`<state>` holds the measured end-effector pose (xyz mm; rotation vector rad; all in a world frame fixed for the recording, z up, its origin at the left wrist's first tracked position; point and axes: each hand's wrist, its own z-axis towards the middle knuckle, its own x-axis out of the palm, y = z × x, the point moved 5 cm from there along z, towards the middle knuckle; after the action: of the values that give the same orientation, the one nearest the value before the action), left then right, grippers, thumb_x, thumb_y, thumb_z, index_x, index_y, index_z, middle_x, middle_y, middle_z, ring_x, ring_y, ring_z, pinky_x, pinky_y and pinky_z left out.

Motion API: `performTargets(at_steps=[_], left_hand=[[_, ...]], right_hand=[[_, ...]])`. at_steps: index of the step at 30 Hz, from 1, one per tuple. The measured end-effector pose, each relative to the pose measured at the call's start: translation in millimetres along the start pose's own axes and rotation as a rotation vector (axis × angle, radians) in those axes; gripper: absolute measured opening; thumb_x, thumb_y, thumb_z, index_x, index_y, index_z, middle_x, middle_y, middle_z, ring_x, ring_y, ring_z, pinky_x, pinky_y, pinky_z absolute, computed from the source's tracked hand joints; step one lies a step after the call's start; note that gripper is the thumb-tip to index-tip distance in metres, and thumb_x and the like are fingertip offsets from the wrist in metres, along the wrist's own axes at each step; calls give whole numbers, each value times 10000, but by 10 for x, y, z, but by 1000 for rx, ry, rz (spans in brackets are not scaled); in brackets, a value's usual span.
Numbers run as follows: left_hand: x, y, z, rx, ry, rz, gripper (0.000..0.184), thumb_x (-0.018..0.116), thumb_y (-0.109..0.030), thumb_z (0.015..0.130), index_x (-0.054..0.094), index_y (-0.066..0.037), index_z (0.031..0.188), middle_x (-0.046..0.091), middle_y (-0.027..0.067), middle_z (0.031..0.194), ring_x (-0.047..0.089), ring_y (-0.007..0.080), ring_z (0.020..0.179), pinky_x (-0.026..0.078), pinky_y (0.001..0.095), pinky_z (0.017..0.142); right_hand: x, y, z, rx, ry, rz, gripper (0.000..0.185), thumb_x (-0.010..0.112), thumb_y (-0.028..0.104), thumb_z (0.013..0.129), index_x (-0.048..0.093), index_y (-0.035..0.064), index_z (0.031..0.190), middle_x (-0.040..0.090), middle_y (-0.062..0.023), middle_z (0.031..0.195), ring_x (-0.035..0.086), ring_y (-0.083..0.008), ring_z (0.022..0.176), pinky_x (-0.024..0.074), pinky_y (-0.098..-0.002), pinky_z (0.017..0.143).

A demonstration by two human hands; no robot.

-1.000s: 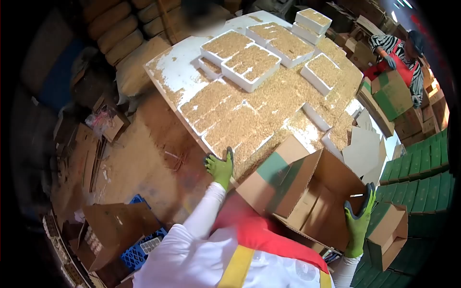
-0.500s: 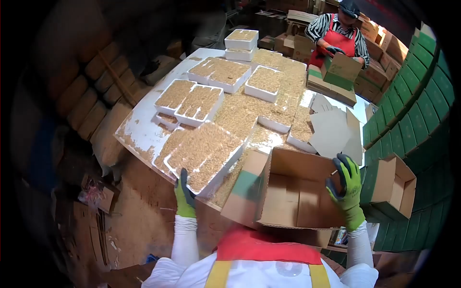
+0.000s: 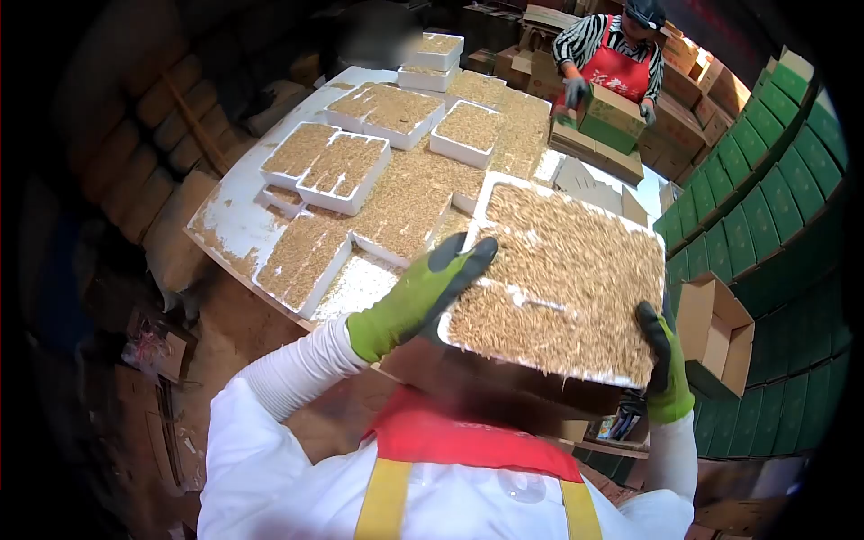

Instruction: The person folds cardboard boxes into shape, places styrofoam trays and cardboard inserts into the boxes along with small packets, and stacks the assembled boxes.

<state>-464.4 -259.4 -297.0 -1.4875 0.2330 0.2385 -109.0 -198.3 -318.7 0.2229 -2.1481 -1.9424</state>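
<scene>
Holding the white rectangular tray filled with light brown husk-like grains [image 3: 576,279] is what both my hands do. My left hand in a green and dark grey glove [image 3: 423,292] is half open, the fingers [image 3: 477,256] spread over the left rim of the tray. My right hand in a glove of the same colours [image 3: 666,364] grips the right edge, and I cannot tell how far its hidden fingers bend. The tray is raised in front of my red apron with yellow straps [image 3: 477,445], above a brown cardboard box [image 3: 540,389], partly hidden. Ahead, the white table covered with grains [image 3: 236,205] carries other white filled trays [image 3: 346,171]. Across it, a person in a striped top [image 3: 612,54] touches a green and brown box [image 3: 612,120].
</scene>
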Motion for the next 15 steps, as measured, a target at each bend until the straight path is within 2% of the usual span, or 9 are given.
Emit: performTargets(at_steps=[1,2,3,5,7,9,11,14,15], left_hand=[[33,140,-6,280,-7,330,441,458,-268,1018,498,-15,1377,545,152,1380,498,281,1294,377,335,1076],[-19,139,11,119,-31,59,459,514,-282,975,519,-34,1361,541,177,1375,508,313,1275,381,365,1073],[-67,124,-33,380,-64,476,504,553,-291,931,517,-43,1369,538,168,1378,510,344,1255,376,413,1079],[58,163,-62,387,-43,693,524,597,-265,883,530,-77,1368,529,142,1396,508,372,1236,376,454,1075],[202,462,-110,249,34,470,554,640,-259,854,527,-118,1379,515,120,1419,526,369,1207,398,448,1049],[296,649,-148,-30,200,125,556,640,-261,856,522,-129,1384,509,128,1423,531,354,1205,402,430,1040],[296,665,-118,-5,178,59,540,596,-279,890,501,-100,1390,513,161,1408,567,358,1130,437,413,982],[266,777,-160,113,144,9,534,536,-322,950,464,-40,1398,543,233,1332,634,328,982,504,386,846],[239,883,-169,-48,187,-229,531,521,-327,961,461,-30,1397,549,230,1321,633,297,994,506,373,837]], right_hand=[[52,95,-131,-7,9,47,487,521,253,981,456,3,1394,545,-103,1355,553,-195,1201,422,-342,1054],[111,193,-264,-13,18,93,455,517,225,977,502,-7,1368,555,-97,1352,543,-195,1219,405,-347,1076],[94,171,-354,20,-18,114,487,532,217,966,458,-6,1393,544,-99,1349,542,-191,1210,419,-342,1056],[38,98,-481,76,-132,113,611,575,210,941,334,2,1463,512,-115,1341,544,-181,1182,465,-330,997],[148,194,-556,38,-242,-232,588,551,203,954,333,2,1461,518,-111,1303,538,-160,1138,449,-311,985],[114,127,-598,50,-161,-239,543,531,186,975,343,16,1455,534,-79,1243,527,-143,1087,428,-288,968],[249,219,-564,114,-183,-335,523,533,183,982,356,24,1447,540,-65,1230,528,-144,1077,423,-282,965],[203,15,-440,276,-135,-189,551,633,180,952,408,21,1429,561,-39,1248,523,-114,1097,426,-266,957],[188,-62,-381,324,-88,-193,548,644,183,949,421,18,1423,568,-38,1251,526,-109,1099,428,-262,953]])
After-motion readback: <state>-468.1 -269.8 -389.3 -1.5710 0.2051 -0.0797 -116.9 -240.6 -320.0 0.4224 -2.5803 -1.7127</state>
